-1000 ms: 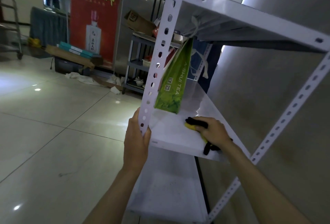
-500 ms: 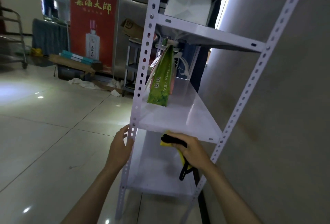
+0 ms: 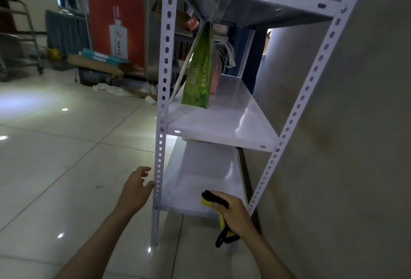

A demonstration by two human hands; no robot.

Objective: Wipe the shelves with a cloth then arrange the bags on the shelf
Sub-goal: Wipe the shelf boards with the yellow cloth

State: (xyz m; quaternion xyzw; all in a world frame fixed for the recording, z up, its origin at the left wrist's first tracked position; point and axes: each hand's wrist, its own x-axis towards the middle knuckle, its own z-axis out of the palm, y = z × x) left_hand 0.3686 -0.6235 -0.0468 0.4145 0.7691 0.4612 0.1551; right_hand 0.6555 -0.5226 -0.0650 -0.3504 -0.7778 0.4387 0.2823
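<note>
The right hand grasps a yellow and black cloth in clenched fingers, at the front edge of the lowest shelf. The left hand is released, fingers spread, beside the white post. Farther above, a green tea bag stands on the middle shelf, half hiding a pink bag behind.

We see our right hand gripping a yellow cloth with black trim at the front edge of the lowest white metal shelf. Our left hand, fingers relaxed, touches the perforated white upright post. A green paper tea bag stands on the middle shelf.
</note>
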